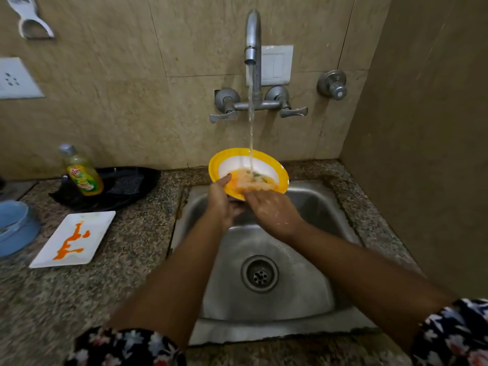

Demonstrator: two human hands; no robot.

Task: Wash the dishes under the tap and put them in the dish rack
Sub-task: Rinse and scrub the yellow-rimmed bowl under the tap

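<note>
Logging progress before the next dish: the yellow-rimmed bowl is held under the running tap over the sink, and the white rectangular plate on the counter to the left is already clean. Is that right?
Not quite. The head view shows the white rectangular plate on the counter still dirty, with orange sauce streaked across it. The rest holds: the left hand grips the yellow-rimmed bowl under the running tap over the sink, while the right hand rubs inside it.

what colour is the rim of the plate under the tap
Yellow rim, white centre, on the plate; head view.
</note>
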